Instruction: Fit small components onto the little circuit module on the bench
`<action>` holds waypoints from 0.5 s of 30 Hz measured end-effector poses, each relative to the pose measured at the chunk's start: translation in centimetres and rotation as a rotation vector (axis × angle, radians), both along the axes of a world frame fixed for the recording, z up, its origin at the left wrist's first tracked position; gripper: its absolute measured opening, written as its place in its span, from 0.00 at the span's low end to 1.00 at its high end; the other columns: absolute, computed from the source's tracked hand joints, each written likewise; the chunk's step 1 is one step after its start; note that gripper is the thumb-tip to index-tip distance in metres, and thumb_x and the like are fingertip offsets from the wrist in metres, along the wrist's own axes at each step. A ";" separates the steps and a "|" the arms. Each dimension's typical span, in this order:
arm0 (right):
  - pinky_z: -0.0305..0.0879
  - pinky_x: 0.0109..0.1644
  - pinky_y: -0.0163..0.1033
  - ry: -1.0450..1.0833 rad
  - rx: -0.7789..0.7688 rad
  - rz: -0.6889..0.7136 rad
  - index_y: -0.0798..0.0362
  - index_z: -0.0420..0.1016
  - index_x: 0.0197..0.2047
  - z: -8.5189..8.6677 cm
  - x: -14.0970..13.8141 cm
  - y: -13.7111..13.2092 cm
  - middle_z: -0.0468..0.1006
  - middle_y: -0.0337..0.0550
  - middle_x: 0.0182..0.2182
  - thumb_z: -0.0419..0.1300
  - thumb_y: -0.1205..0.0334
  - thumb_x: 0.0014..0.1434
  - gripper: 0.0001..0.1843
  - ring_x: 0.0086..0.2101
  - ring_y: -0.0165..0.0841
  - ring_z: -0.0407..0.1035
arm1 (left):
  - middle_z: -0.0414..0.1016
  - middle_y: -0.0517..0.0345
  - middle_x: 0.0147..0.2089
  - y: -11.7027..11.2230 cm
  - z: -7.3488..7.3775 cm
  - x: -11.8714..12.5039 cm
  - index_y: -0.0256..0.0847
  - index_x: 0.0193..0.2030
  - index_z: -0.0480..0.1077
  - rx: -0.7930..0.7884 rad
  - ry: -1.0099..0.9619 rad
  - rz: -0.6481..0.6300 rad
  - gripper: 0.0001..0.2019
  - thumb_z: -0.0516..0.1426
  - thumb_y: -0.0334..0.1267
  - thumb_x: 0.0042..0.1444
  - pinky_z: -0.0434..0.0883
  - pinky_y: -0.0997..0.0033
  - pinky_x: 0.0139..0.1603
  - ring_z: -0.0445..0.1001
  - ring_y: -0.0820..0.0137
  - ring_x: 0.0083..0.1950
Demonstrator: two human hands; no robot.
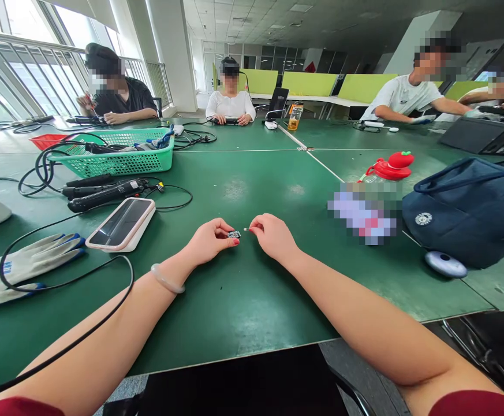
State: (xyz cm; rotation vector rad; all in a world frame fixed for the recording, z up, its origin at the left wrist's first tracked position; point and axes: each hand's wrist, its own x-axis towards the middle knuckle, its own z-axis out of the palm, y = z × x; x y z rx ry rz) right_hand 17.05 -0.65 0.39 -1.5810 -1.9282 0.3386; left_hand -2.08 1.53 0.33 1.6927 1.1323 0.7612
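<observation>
Between the thumb and fingers of my left hand [212,241] is a small dark circuit board [234,234] with light markings, its end sticking out toward the right. Just to the right, my right hand [274,236] pinches a tiny piece with a whitish tip [246,230], which points left at the board. A narrow gap separates the two pieces. The rest of the tiny piece is hidden by my fingers, and its kind is too small to make out. Both hands are low over the green table [234,318].
Left of my hands lie a phone [122,222], white-and-blue gloves [30,266], a black cable and black handled devices [104,193]. Beyond is a green basket [126,156]. A dark blue bag [468,214] and a red-lidded bottle [388,169] stand right. Several people sit around the table.
</observation>
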 end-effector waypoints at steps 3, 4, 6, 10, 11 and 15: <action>0.59 0.36 0.34 0.086 0.076 0.063 0.52 0.72 0.30 0.5 -0.4 -0.6 0.71 0.38 0.29 0.57 0.68 0.59 0.07 0.31 0.29 0.64 | 0.78 0.58 0.30 -0.1 0.0 0.0 0.40 0.34 0.67 0.011 0.044 -0.010 0.17 0.65 0.44 0.40 0.68 0.68 0.36 0.75 0.68 0.32; 0.58 0.36 0.34 0.092 0.084 0.100 0.52 0.72 0.30 0.6 -0.5 -0.7 0.71 0.38 0.29 0.57 0.68 0.59 0.07 0.31 0.29 0.64 | 0.78 0.59 0.30 -0.1 0.1 0.0 0.40 0.34 0.66 0.016 0.062 -0.011 0.17 0.65 0.45 0.41 0.68 0.68 0.36 0.75 0.68 0.32; 0.58 0.36 0.34 0.092 0.085 0.148 0.52 0.72 0.30 0.6 -0.9 -1.0 0.71 0.38 0.29 0.57 0.69 0.59 0.07 0.31 0.28 0.64 | 0.77 0.59 0.29 -0.2 0.2 0.0 0.40 0.34 0.66 0.026 0.088 -0.014 0.17 0.65 0.46 0.41 0.67 0.68 0.35 0.75 0.68 0.32; 0.58 0.37 0.34 0.077 0.081 0.179 0.53 0.72 0.31 0.2 -1.4 -1.0 0.71 0.38 0.30 0.57 0.70 0.59 0.07 0.32 0.28 0.64 | 0.76 0.61 0.28 -0.2 0.2 0.0 0.40 0.33 0.65 0.032 0.088 -0.031 0.18 0.65 0.46 0.41 0.67 0.69 0.35 0.74 0.69 0.32; 0.59 0.37 0.34 0.074 0.080 0.182 0.53 0.72 0.31 0.1 -1.4 -1.0 0.71 0.38 0.30 0.57 0.70 0.59 0.07 0.32 0.28 0.64 | 0.75 0.61 0.28 -0.2 0.1 0.0 0.40 0.33 0.65 0.032 0.086 -0.033 0.17 0.65 0.46 0.41 0.67 0.69 0.35 0.74 0.69 0.32; 0.59 0.37 0.34 0.059 0.065 0.186 0.53 0.73 0.32 -0.2 -1.5 -1.0 0.71 0.39 0.32 0.56 0.69 0.60 0.06 0.32 0.28 0.65 | 0.74 0.61 0.29 -0.2 0.1 0.0 0.40 0.34 0.66 0.037 0.086 -0.047 0.17 0.65 0.45 0.41 0.67 0.69 0.36 0.73 0.70 0.33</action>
